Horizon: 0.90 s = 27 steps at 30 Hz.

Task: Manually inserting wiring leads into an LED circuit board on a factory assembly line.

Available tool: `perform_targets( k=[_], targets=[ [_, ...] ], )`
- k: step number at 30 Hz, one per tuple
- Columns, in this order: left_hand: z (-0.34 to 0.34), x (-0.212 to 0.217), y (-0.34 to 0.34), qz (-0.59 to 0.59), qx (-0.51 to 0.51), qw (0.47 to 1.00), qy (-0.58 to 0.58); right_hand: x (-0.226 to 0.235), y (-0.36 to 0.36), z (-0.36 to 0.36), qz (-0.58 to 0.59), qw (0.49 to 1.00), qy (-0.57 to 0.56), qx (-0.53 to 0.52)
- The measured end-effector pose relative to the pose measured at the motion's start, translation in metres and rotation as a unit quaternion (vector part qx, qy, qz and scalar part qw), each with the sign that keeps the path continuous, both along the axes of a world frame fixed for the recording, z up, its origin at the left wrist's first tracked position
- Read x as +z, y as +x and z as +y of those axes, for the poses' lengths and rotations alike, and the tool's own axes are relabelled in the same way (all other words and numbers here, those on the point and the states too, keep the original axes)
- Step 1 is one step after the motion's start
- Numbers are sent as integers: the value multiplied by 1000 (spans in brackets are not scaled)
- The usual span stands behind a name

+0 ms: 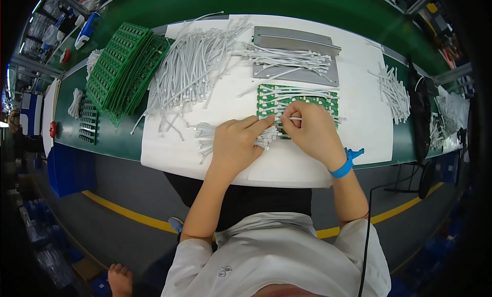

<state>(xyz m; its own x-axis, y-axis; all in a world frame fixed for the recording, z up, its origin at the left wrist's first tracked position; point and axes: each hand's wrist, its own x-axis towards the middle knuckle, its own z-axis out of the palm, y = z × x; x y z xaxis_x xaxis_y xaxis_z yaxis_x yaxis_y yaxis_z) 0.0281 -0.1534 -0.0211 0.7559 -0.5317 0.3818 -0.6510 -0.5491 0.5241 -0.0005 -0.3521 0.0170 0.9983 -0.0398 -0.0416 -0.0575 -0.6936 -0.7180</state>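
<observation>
A green circuit board [263, 111] lies on white paper in front of me, with several white cables laid across it in rows. My right hand [313, 130] is closed in a pinch over the middle of the board, on a white cable [295, 118]. At the board's left edge, my left hand [234, 143] is closed round a bundle of white cables [205, 134], whose ends stick out on both sides. Its forefinger reaches toward the right fingertips. The fingers hide the exact spot where the cable meets the board.
Behind the board, a grey metal plate [292, 36] carries more white cables. A large cable heap [187, 61] lies left of it, beside stacked green circuit boards [115, 66]. Another cable pile [393, 94] is at the right. A blue wrist strap [342, 169] circles my right wrist; a black cord [367, 235] hangs nearby.
</observation>
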Motion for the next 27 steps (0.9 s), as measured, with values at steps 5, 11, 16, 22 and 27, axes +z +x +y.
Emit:
perform_targets(
  k=[5,11,16,22,27],
  targets=[
    [1,1,-1,12,-4,1000,8,-5,-4,8,-35,999,-28,-17],
    [1,-2,0,15,-11,1000,0,-5,-7,13,-31,999,9,-19],
    [1,1,0,20,-13,1000,-1,-6,-7,13,-42,999,-17,-27],
    [1,2,0,21,-16,1000,-1,-1,-5,13,-13,999,-29,-17],
    [2,1,0,53,-1,998,-19,-2,-12,15,-253,963,-98,5]
  ],
)
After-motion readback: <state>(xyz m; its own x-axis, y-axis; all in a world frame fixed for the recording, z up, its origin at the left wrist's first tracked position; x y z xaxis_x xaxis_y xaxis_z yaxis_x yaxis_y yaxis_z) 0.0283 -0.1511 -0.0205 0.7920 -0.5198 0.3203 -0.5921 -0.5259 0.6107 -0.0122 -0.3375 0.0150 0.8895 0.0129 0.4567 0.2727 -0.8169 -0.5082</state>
